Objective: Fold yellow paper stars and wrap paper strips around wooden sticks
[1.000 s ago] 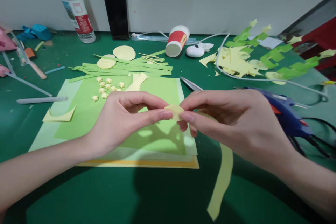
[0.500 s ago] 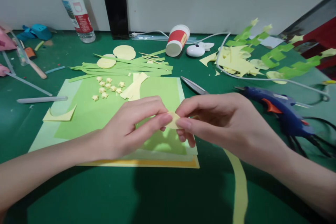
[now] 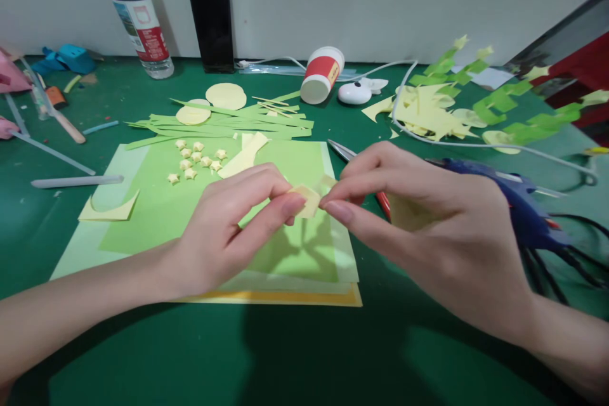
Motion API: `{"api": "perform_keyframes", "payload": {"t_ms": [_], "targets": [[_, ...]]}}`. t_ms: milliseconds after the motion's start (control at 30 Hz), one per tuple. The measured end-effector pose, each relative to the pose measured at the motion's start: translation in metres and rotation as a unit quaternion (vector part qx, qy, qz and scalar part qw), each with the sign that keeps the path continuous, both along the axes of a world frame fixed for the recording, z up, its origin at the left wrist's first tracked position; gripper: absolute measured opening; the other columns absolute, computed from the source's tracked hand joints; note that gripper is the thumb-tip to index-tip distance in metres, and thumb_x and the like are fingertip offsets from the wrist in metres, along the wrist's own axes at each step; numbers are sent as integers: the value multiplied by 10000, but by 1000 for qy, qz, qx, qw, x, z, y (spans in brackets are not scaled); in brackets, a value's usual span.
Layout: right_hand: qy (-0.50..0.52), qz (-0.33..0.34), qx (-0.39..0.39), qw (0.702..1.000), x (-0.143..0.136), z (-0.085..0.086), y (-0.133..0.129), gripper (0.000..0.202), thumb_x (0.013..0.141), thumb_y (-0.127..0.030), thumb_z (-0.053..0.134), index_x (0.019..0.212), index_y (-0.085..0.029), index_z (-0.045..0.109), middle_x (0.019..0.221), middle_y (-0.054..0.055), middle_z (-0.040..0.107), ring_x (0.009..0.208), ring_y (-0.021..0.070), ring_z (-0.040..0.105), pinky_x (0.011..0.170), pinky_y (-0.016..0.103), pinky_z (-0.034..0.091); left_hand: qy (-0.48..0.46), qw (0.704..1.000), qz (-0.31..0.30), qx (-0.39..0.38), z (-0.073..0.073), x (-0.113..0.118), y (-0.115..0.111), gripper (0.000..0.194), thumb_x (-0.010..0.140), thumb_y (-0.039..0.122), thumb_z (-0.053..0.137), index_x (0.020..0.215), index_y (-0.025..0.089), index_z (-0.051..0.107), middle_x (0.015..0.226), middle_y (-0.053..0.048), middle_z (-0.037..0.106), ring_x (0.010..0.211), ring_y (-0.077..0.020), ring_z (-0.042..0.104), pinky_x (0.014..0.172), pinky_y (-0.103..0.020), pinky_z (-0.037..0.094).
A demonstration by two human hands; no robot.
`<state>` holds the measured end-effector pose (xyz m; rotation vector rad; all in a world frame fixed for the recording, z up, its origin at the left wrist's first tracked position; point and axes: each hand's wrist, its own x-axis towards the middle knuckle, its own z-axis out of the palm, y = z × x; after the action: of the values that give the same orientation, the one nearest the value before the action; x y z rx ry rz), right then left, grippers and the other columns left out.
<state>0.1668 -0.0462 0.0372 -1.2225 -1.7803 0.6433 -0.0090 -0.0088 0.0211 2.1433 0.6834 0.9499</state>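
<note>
My left hand [image 3: 242, 222] pinches a small folded piece of pale yellow paper [image 3: 308, 202] between thumb and index finger, above the green sheets [image 3: 157, 203]. Close on its right, my right hand [image 3: 419, 216] pinches the pale yellow strip [image 3: 327, 184] that belongs to the folded piece; the rest of the strip is mostly hidden behind that hand. Several small yellow paper stars [image 3: 190, 174] lie on the green sheets, left of wider yellow strips [image 3: 245, 155].
Green paper strips [image 3: 223, 125] lie behind the sheets. Scissors [image 3: 340, 150] and a blue glue gun [image 3: 495, 184] are partly behind my right hand. A tipped paper cup [image 3: 321, 76], phone [image 3: 209, 13] and bottle [image 3: 143, 32] are at the back.
My right hand has moved up and turned, and the strip that hung below it no longer shows there. More of the folded piece is visible; my left hand shifted slightly left.
</note>
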Motion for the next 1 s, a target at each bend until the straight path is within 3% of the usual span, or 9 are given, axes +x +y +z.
{"api": "perform_keyframes", "payload": {"t_ms": [267,400,500,633,767,1000], "targets": [[52,37,31,997,-5,-7,-3,60,710,-119,631,685,-169,610,609,0,561,592,83,498,537,229,429,12,997,-12,71,-1,6,-1,218,859,179,440,650,163,498,583,-1,521,565,-107,477,560,-255,409],[86,44,-9,995,-6,-8,-3,72,716,-114,624,672,-166,603,598,-19,547,559,54,494,517,190,433,19,990,-2,142,-2,6,2,213,849,191,467,643,168,516,564,-2,561,547,-114,476,572,-281,387],[112,34,-41,992,-6,-10,-3,81,728,-128,616,668,-182,612,596,-29,542,553,48,492,506,179,434,25,988,1,154,-1,6,5,237,851,212,472,628,169,538,553,3,577,532,-112,469,580,-287,363],[168,26,-52,984,-4,-13,-5,98,722,-128,621,673,-212,629,615,-31,549,578,60,494,503,189,427,33,995,-20,90,-1,6,6,291,854,300,472,621,159,574,547,2,571,567,-119,503,618,-276,388],[185,20,-73,980,-1,-13,-5,109,714,-138,633,635,-213,634,586,-31,534,575,66,489,506,195,423,-24,999,16,-16,-2,6,1,140,796,289,571,840,182,649,822,-19,651,797,-142,574,708,-240,444],[137,38,-62,988,-2,-14,1,123,728,-137,618,622,-196,598,602,-24,534,564,68,490,489,201,419,-101,986,44,-126,3,4,-5,163,755,167,628,807,305,697,831,113,700,795,-60,611,752,-144,478]]}}
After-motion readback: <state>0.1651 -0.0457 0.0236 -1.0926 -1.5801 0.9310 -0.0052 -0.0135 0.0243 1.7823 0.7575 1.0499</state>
